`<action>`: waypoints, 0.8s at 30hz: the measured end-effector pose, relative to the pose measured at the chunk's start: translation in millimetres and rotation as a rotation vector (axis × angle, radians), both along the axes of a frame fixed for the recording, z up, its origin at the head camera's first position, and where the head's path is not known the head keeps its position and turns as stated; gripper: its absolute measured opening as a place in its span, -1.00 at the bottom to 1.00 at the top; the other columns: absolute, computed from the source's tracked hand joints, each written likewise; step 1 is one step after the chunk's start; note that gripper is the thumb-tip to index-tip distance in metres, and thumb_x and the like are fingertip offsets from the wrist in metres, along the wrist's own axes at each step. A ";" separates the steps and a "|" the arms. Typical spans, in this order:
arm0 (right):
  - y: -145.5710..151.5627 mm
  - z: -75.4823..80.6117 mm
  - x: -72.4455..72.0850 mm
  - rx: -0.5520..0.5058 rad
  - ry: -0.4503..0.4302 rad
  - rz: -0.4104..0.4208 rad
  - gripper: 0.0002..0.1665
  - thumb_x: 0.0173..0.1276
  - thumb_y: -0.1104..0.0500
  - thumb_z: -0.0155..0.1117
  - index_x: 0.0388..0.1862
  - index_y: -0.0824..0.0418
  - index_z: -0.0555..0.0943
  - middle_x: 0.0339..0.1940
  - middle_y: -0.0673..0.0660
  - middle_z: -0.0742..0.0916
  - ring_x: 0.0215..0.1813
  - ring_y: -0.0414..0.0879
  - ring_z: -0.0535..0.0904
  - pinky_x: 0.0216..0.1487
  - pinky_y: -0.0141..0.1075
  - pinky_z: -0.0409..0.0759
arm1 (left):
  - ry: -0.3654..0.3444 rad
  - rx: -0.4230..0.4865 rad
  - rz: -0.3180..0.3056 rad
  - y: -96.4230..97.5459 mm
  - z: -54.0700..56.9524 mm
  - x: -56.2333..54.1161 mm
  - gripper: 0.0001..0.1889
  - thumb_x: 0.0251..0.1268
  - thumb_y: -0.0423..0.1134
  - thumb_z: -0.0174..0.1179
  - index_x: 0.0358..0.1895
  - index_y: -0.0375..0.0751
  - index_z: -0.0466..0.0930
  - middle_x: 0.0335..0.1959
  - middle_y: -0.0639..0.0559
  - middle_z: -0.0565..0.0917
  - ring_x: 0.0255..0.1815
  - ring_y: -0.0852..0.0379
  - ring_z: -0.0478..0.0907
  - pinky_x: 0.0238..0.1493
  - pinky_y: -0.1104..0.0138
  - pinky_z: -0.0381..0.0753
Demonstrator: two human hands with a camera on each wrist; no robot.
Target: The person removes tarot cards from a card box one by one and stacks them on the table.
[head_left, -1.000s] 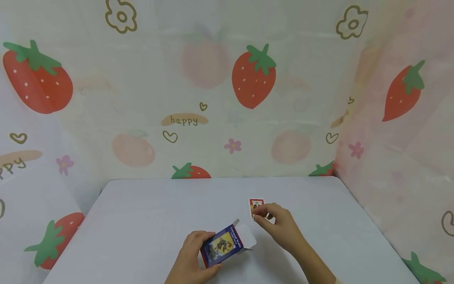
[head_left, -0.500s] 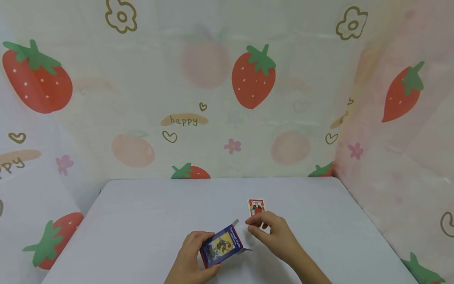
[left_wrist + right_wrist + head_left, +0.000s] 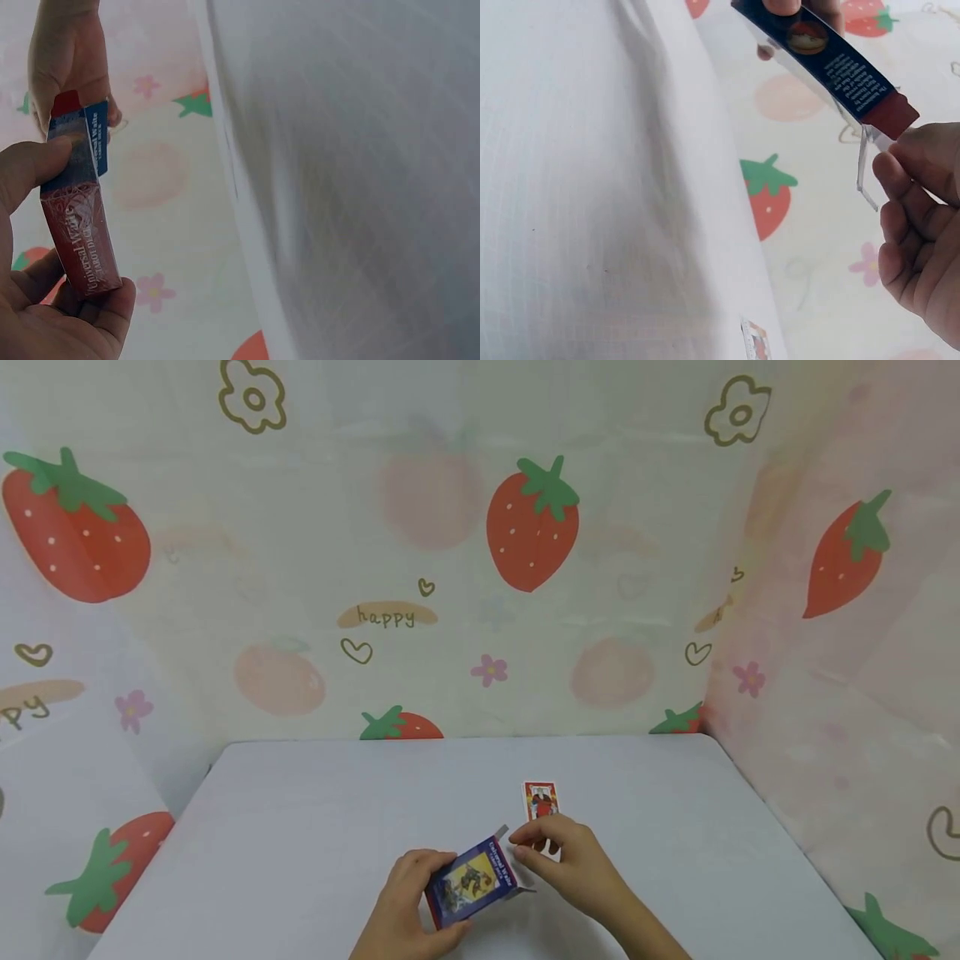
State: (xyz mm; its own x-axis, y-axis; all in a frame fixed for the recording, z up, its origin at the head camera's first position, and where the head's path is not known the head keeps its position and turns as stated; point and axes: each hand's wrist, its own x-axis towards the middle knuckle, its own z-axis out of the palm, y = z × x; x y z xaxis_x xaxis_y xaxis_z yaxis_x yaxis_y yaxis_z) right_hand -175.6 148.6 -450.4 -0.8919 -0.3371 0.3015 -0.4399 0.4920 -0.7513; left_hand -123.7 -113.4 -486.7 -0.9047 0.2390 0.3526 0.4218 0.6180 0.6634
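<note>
A blue and red tarot card box (image 3: 471, 885), lettered "Universal Waite", is tilted above the table in my left hand (image 3: 408, 893). The left thumb and fingers grip its sides, and its open end points to the upper right. At that end is my right hand (image 3: 566, 860), its thumb and forefinger pinching the pale lid flap. A red side tab (image 3: 891, 116) sticks out beside those fingertips in the right wrist view. Behind the right hand lies a small stack of cards (image 3: 542, 798), a red-bordered picture uppermost and its near end hidden by the hand.
The white-covered table (image 3: 337, 810) reaches back to a curtain (image 3: 645, 568) printed with strawberries, flowers and hearts. More of this fabric hangs at both sides. In the wrist views the table edge runs steeply down the picture.
My right hand has come down and left from over the cards to the box's open end, covering the pale flap and baring more of the top card. The left hand has barely moved.
</note>
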 end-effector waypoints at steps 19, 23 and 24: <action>8.9 3.3 -4.3 0.003 -0.047 0.045 -0.83 0.40 -0.04 0.41 -0.14 -0.04 0.78 -0.24 -0.18 0.75 -0.25 -0.25 0.53 -0.21 -0.34 0.54 | -0.036 0.049 0.066 16.8 11.4 8.9 -0.25 -0.06 -0.01 0.64 0.28 -0.02 0.54 0.10 0.27 0.47 0.12 0.27 0.39 0.15 0.22 0.64; 7.9 5.7 -2.8 -0.006 -0.067 0.064 -0.86 0.39 -0.05 0.41 -0.15 -0.07 0.77 -0.23 -0.16 0.75 -0.25 -0.23 0.54 -0.20 -0.33 0.54 | -0.081 0.053 0.070 18.1 12.6 9.6 -0.25 -0.04 0.02 0.62 0.28 -0.02 0.53 0.11 0.24 0.47 0.13 0.24 0.40 0.17 0.18 0.63; 7.6 5.8 -2.3 -0.006 -0.072 0.068 -0.86 0.39 -0.05 0.41 -0.15 -0.08 0.77 -0.23 -0.16 0.75 -0.25 -0.23 0.54 -0.20 -0.33 0.54 | -0.089 0.052 0.071 18.0 12.5 9.9 -0.25 -0.04 0.03 0.62 0.28 -0.03 0.53 0.11 0.23 0.48 0.13 0.23 0.40 0.17 0.17 0.63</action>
